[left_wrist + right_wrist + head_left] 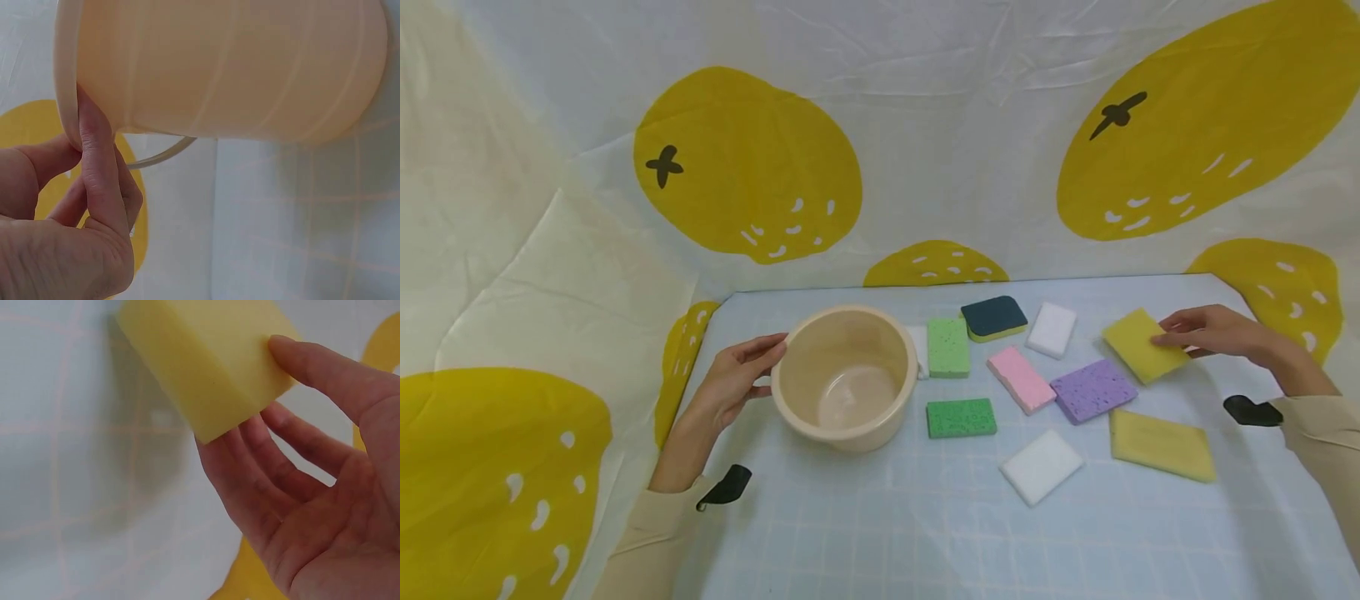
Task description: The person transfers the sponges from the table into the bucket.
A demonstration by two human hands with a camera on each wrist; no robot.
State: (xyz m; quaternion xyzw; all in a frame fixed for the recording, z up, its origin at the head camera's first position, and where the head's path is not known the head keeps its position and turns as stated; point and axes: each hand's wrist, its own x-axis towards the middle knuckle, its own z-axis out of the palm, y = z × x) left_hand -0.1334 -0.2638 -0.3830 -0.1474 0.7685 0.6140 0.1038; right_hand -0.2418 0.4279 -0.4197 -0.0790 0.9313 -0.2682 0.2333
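Note:
A beige plastic bowl with a wire handle stands empty on the left of the table. My left hand is at its left side, with fingertips touching the outer rim; no finger wraps round it. At the right, my right hand pinches a yellow sponge by its right end. In the right wrist view the thumb lies on top of the yellow sponge and the fingers are beneath it, its near end raised above a shadow on the cloth.
Several sponges lie between the hands: light green, dark blue on yellow, white, pink, purple, dark green, white, tan-yellow. The table's checked light blue cloth meets a lemon-print backdrop.

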